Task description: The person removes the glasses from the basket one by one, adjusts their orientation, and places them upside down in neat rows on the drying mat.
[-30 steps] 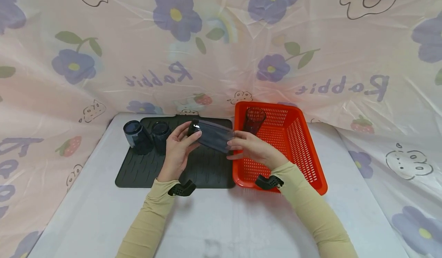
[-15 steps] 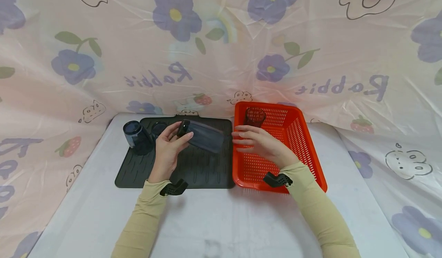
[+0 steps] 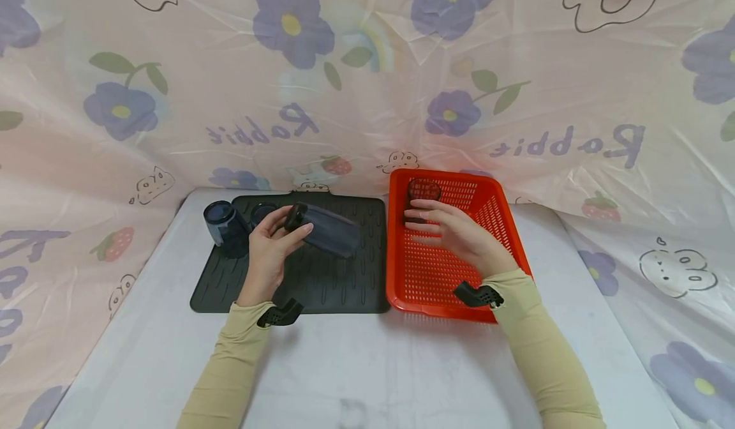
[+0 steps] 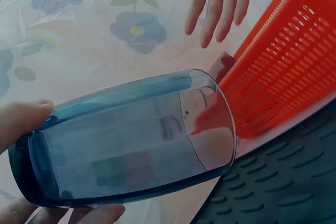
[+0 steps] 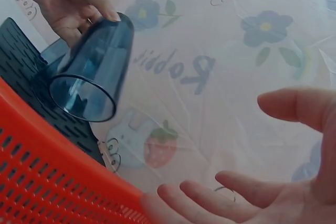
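Note:
A blue-tinted drinking glass lies tilted in the air over the dark ribbed mat. My left hand grips it by its thick base, and its open rim points right, as the left wrist view shows of the glass. Over the red basket, my right hand hovers with fingers spread, touching nothing. Behind those fingers another dark glass stands in the basket, its lower part partly covered. Two more glasses stand at the mat's left: one glass plainly seen, the other glass mostly hidden by my left hand.
The red perforated basket sits against the mat's right edge. A white-covered table lies under both. Behind and at the sides hangs a printed flower-and-rabbit sheet.
My right hand has let go of the glass's rim end and drawn away to the right. My left hand has carried the glass leftward over the mat.

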{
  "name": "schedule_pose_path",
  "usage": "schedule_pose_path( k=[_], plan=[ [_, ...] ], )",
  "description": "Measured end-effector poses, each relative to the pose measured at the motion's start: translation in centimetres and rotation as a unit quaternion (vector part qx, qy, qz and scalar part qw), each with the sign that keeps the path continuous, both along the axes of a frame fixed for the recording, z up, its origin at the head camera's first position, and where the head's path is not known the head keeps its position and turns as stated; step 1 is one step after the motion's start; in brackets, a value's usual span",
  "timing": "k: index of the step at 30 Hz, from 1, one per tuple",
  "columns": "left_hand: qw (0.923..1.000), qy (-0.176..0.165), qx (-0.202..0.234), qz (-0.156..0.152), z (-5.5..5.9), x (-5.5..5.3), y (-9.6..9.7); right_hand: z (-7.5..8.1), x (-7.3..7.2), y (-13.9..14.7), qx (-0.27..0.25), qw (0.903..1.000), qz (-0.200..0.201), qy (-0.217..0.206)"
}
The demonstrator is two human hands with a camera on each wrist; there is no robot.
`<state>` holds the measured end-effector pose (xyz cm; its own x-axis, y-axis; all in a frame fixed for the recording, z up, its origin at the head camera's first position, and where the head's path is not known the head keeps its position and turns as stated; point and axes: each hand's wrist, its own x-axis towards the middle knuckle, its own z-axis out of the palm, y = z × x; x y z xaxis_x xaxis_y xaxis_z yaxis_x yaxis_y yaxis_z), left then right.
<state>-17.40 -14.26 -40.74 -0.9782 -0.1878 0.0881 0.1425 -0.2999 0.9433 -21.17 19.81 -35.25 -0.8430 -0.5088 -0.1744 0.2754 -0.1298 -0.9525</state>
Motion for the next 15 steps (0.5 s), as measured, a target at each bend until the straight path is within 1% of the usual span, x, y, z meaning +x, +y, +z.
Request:
schedule_pose_path(
  k=[2, 6, 12, 15],
  plan=[
    [1.0000, -0.001, -0.005, -0.001, -0.1, 0.0, -0.2, 0.1, 0.0, 0.4, 0.011, 0.9999, -0.007, 0.004],
    [0.9996, -0.003, -0.028, 0.000, -0.4, 0.1, -0.6, 0.0, 0.0, 1.2, 0.033, 0.9993, -0.017, 0.010],
    [0.9971, 0.006, -0.075, 0.012, -0.7, 0.1, -1.1, -0.2, 0.0, 2.2, 0.046, 0.9984, -0.031, 0.008],
    [0.9941, 0.013, -0.106, 0.021, -0.7, 0.1, -1.3, -0.3, -0.1, 2.5, 0.055, 0.9979, -0.033, 0.010]
  ],
)
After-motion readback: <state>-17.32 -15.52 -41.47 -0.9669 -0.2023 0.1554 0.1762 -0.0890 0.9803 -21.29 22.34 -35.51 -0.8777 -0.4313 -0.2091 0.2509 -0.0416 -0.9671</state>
